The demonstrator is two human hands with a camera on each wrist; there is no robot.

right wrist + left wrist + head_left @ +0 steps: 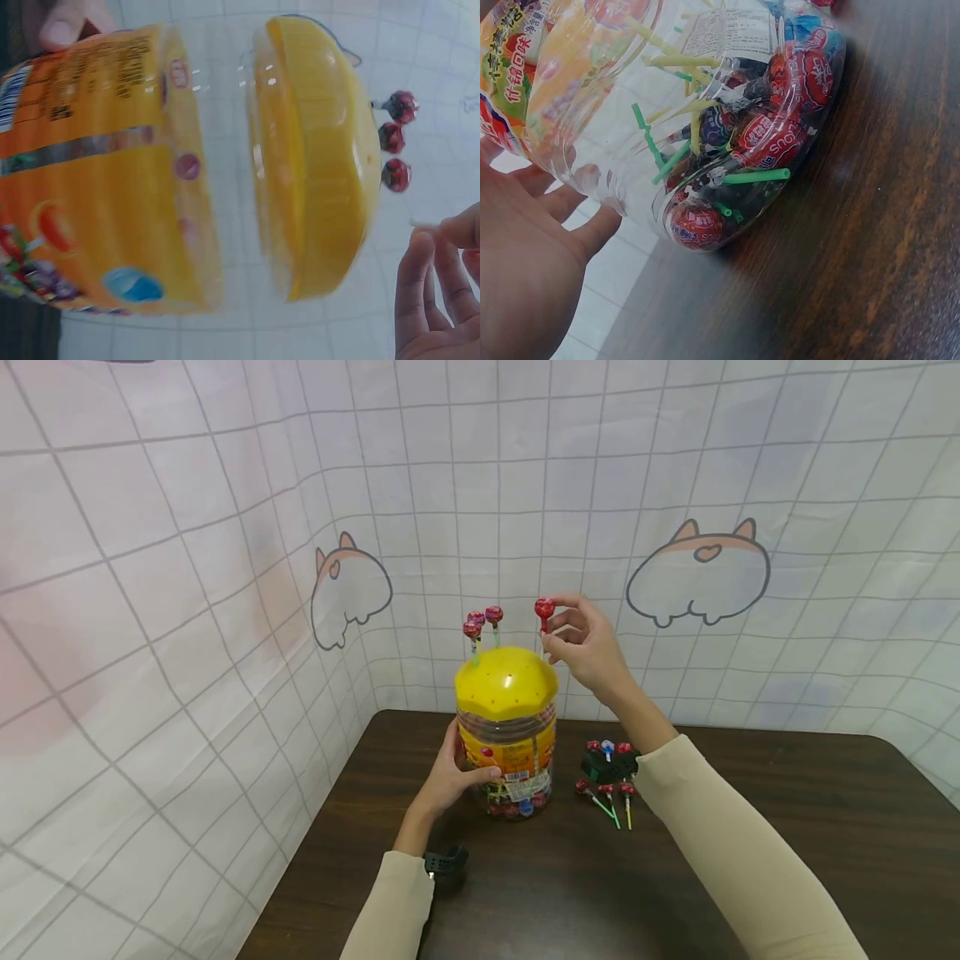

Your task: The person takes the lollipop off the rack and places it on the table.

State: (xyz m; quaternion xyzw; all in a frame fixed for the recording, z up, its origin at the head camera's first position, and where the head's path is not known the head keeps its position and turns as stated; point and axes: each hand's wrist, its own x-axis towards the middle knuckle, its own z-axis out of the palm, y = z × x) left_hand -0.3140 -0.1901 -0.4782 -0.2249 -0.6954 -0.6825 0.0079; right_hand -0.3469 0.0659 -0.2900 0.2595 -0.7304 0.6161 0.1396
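Observation:
A clear plastic jar (501,750) with an orange label and a domed yellow lid (507,683) stands on the table. My left hand (447,779) grips its left side, thumb across the front. Inside the jar's bottom, wrapped lollipops (772,139) with green and yellow sticks show in the left wrist view. Several small holes dot the lid, and three lollipops (493,615) stand upright in its left and back part. Just above the lid's right edge, my right hand (594,647) pinches a red lollipop (544,607), head up; its pale stick end (424,224) shows in the right wrist view.
Right of the jar, three lollipops (607,791) lie on the dark wooden table (780,827). Behind them is a black holder (603,767) with more lollipops at its back. A white gridded cloth (495,468) with cartoon prints hangs behind and to the left.

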